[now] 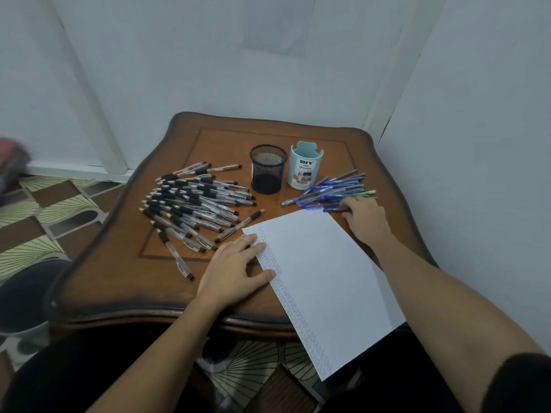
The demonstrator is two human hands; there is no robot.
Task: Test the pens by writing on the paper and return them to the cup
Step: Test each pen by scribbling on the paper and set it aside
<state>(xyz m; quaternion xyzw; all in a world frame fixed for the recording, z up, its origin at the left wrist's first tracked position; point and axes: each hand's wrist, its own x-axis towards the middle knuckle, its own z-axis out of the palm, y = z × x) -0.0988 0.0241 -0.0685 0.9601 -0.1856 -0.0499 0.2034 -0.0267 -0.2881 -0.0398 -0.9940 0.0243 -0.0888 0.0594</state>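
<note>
worktop (125,281): brown wood, wavy dark rim, centre of frame, set into a wall corner.
paper (322,278): white sheet, lower right of centre, turned at an angle; near corner hangs past the worktop's front edge. Rows of small blue marks seen down its left margin; the rest is blank.
black pens (193,204): large loose pile, left of centre on the worktop, clear barrels with black grips, mostly laid parallel. One stray lies beside the paper's top-left corner; another lies apart at the pile's lower left.
blue pens (331,190): smaller pile, right of centre, above the paper's top edge. One green-tipped pen seen at its right end.
mesh cup (268,169): black wire, upright, between the two piles. No pens seen inside.
blue cup (305,166): pale blue, upright, just right of the mesh cup, "DIY" label facing the camera. Inside not visible.
left hand (235,269): released, laid flat, fingers spread; fingertips and thumb pressed on the paper's left margin, palm on the worktop.
right hand (365,217): at the near edge of the blue pens, fingers bent down onto them. Whether a pen is pinched cannot be told.
floor (44,216): patterned brown and green tiles, left of frame.
</note>
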